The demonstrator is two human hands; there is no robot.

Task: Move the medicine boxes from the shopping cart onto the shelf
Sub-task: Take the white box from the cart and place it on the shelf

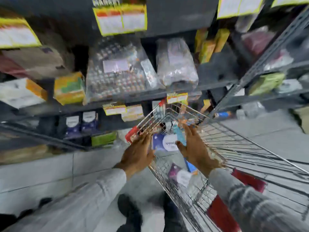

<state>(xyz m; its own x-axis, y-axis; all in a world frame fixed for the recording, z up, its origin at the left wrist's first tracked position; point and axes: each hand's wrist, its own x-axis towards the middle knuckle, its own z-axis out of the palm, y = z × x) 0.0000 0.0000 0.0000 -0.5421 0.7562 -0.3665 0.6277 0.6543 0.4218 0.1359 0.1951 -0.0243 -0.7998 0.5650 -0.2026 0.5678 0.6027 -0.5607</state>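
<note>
A wire shopping cart [234, 148] with red trim stands at the lower right. Both my hands are over its left side. My left hand [138, 153] and my right hand [195, 148] press on either side of a dark blue and white medicine box [164, 143], held between them above the basket. A light blue box [179, 134] sits by my right fingers. Another purple and white box [179, 174] lies lower in the cart, beside a blue box [190, 166]. The dark metal shelf [117, 99] stands just behind the cart, and similar dark blue boxes [82, 123] sit on its lower level.
The shelf holds yellow boxes [70, 88], clear bags of blister packs [117, 72] and yellow price tags [177, 97]. A second rack [267, 64] stands at the right. Grey floor tiles [41, 173] lie between me and the shelf. The frame is blurred.
</note>
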